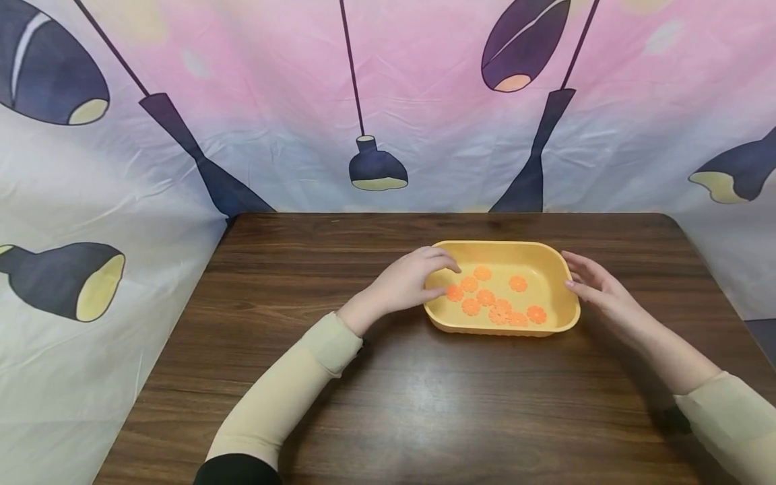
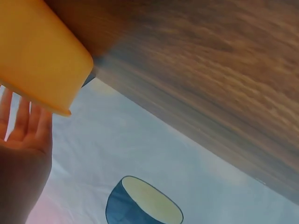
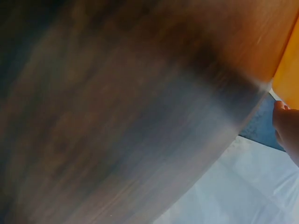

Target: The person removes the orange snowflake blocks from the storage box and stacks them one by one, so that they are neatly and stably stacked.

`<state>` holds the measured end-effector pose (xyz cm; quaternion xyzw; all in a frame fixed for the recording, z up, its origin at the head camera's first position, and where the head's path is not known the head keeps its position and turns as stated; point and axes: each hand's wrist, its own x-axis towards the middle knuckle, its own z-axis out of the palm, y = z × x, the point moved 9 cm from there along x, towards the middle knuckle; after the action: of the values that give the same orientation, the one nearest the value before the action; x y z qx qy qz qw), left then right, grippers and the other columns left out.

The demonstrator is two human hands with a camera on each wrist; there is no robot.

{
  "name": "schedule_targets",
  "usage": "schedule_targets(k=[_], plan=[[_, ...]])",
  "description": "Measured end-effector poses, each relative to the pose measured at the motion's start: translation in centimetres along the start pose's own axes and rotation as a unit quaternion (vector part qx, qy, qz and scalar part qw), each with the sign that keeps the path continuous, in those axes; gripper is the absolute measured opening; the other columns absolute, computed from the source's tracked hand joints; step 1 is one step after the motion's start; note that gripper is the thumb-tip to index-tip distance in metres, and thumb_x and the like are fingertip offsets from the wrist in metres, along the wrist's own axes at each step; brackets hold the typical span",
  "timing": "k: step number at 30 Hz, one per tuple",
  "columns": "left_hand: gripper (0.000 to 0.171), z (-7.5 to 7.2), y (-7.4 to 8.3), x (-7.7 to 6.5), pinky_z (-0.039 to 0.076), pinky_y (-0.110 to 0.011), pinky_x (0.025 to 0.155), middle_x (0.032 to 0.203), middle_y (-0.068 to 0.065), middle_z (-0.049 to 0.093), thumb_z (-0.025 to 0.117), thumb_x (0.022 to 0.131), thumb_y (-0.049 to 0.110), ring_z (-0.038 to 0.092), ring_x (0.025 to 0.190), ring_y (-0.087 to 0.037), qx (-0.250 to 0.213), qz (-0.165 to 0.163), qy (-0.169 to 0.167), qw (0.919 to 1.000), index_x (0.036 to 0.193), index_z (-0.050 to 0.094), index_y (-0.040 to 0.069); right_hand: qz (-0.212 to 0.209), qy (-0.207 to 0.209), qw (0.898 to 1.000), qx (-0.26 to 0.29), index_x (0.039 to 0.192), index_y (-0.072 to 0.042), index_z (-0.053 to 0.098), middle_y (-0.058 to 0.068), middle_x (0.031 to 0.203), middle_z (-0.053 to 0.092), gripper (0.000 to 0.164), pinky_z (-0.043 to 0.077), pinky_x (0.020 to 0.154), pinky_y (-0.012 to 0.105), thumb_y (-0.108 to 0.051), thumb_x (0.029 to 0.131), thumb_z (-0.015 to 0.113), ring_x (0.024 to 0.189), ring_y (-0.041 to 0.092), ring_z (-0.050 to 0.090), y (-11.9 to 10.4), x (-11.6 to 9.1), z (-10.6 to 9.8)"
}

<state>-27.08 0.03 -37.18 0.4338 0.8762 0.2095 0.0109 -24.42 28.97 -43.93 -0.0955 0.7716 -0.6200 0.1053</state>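
A yellow plastic tub [image 1: 500, 331] with rounded corners stands on the table. Several flat orange flower-shaped pieces [image 1: 518, 283] lie on its bottom, mostly toward the left and front. At the tub's left end, my left hand [image 1: 415, 279] reaches over the rim, its fingers and thumb spread apart with nothing between them. The left wrist view shows those fingers beside the rim. My right hand [image 1: 600, 286] is at the right end, fingers loosely extended along the outside and thumb tip right at the rim. Only part of the right hand [image 3: 287, 126] appears in the right wrist view.
The dark brown wooden table [image 1: 424, 404] extends in front of the tub and to both sides. Behind its far edge hangs a cloth backdrop [image 1: 291, 135] printed with dark lamps. Light sleeves [image 1: 291, 384] cover both forearms.
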Motion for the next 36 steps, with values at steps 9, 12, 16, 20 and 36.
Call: schedule_targets(k=[9,12,16,20,36], plan=[[0.034,1.6,0.3,1.9,0.053,-0.034,0.108,0.131,-0.005,0.072,0.080,0.094,0.009,0.067,0.123,-0.022,-0.029,0.014,-0.074,0.9968,0.127,0.073,0.009,-0.056,-0.053,0.987,0.141,0.160,-0.016,0.037,-0.020,0.147,0.054,0.059,0.050,0.101,0.009,0.009,0.107,0.047,0.132,-0.012,0.054,0.1,-0.2,0.7],[0.034,2.0,0.2,2.5,0.053,-0.033,0.106,0.129,-0.006,0.073,0.080,0.093,0.007,0.067,0.119,-0.022,-0.030,0.015,-0.103,0.9941,0.126,0.074,0.008,-0.074,-0.072,0.980,0.169,0.158,-0.018,0.039,-0.017,0.150,0.054,0.063,0.052,0.103,0.012,0.014,0.104,0.045,0.135,-0.010,0.055,-0.1,-0.2,0.9],[0.035,2.5,0.1,3.2,0.053,-0.032,0.106,0.128,-0.007,0.073,0.079,0.092,0.003,0.067,0.118,-0.022,-0.024,0.020,-0.145,0.9890,0.127,0.073,0.007,-0.080,-0.083,0.974,0.197,0.157,-0.019,0.040,-0.015,0.152,0.055,0.064,0.053,0.104,0.015,0.017,0.103,0.043,0.137,-0.007,0.055,0.0,-0.2,1.0],[0.037,3.1,0.0,3.8,0.053,-0.029,0.104,0.128,-0.008,0.074,0.076,0.091,-0.001,0.068,0.117,-0.023,-0.023,0.021,-0.179,0.9834,0.127,0.072,0.005,-0.076,-0.090,0.970,0.213,0.157,-0.020,0.040,-0.016,0.152,0.055,0.065,0.053,0.104,0.016,0.017,0.104,0.043,0.137,-0.007,0.055,0.3,-0.1,1.0],[0.033,5.2,-0.4,5.7,0.054,-0.030,0.098,0.116,-0.007,0.075,0.083,0.088,0.001,0.068,0.107,-0.020,0.007,-0.001,-0.231,0.9728,0.119,0.074,0.008,-0.046,-0.109,0.959,0.256,0.156,-0.027,0.038,-0.018,0.154,0.050,0.060,0.054,0.105,0.018,0.008,0.108,0.039,0.136,-0.003,0.057,1.7,-0.2,1.0]])
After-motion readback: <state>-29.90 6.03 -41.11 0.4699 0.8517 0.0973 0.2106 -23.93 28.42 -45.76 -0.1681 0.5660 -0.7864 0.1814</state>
